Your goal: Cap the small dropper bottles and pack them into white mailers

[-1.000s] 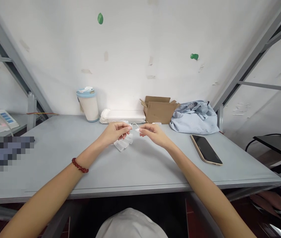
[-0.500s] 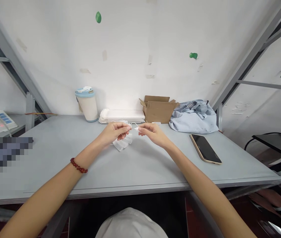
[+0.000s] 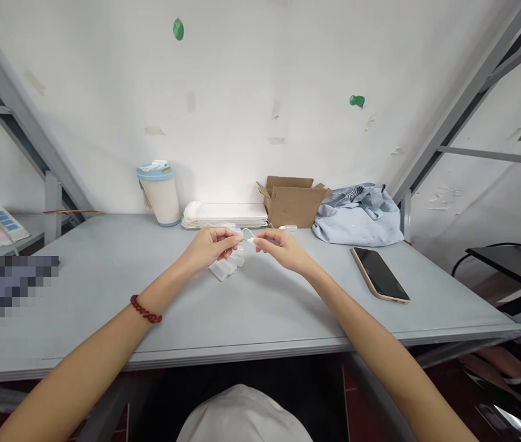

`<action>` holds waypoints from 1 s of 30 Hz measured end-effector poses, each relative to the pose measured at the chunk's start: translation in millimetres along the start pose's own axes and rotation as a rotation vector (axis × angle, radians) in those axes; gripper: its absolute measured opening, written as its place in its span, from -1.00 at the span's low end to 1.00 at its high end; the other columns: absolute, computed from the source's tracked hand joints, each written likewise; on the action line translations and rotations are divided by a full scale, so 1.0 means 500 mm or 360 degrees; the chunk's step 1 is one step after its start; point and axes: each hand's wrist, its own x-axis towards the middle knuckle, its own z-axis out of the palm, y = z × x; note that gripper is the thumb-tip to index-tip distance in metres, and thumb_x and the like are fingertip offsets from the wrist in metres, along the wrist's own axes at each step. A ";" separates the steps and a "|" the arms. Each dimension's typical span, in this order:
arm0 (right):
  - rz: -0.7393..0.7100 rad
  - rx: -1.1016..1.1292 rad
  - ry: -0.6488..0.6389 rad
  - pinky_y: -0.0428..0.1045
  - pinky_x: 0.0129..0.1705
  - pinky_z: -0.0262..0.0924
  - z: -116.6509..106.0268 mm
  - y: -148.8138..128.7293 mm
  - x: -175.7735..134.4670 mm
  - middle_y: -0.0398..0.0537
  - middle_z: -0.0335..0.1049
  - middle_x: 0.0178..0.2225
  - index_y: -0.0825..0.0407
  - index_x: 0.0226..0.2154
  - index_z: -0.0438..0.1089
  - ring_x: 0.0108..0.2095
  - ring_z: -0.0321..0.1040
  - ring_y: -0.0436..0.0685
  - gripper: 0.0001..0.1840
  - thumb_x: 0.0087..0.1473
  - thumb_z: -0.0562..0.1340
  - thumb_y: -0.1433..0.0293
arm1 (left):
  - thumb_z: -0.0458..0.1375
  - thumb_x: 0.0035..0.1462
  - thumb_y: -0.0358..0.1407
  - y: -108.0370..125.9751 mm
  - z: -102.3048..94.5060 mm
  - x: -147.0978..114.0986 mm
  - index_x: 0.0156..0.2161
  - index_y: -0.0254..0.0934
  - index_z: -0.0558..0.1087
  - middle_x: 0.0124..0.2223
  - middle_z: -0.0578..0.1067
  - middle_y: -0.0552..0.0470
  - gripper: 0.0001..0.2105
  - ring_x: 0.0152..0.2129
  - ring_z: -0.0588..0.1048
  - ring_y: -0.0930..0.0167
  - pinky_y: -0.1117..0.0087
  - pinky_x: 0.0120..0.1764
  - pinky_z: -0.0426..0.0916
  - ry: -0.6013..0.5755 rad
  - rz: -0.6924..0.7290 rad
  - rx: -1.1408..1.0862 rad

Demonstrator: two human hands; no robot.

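Observation:
Over the middle of the grey table, my left hand (image 3: 216,244) and my right hand (image 3: 281,247) face each other with a small gap between the fingertips. Both are closed in a pinch. A thin white cord (image 3: 247,231) arches from one hand to the other, and each pinch has hold of part of it. At the right fingertips is a small white piece, too small to make out. Under and behind my left hand lie several clear, translucent plastic pieces (image 3: 224,269), partly hidden by the fingers.
At the back stand a white cup with a blue lid (image 3: 159,193), a stack of white sheets (image 3: 227,215), an open cardboard box (image 3: 293,205) and a bundled light-blue cloth (image 3: 359,218). A phone (image 3: 380,274) lies to the right. Metal frame posts flank the grey table (image 3: 260,325).
The whole view has shifted slightly. My hands hold almost the same pose, with the cord's loop between them a little lower and flatter.

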 end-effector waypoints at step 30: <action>0.0000 0.0002 -0.0136 -0.06 -0.30 0.15 0.021 0.021 0.003 -0.13 0.33 -0.43 0.08 -0.37 0.37 -0.41 0.22 -0.01 -0.65 0.17 0.06 0.16 | 0.15 0.00 -0.21 -0.005 0.011 -0.002 -0.50 -0.32 0.40 -0.59 0.33 0.15 -0.80 -0.68 0.22 0.58 0.52 -0.59 0.07 -0.0067 -0.0059 0.0072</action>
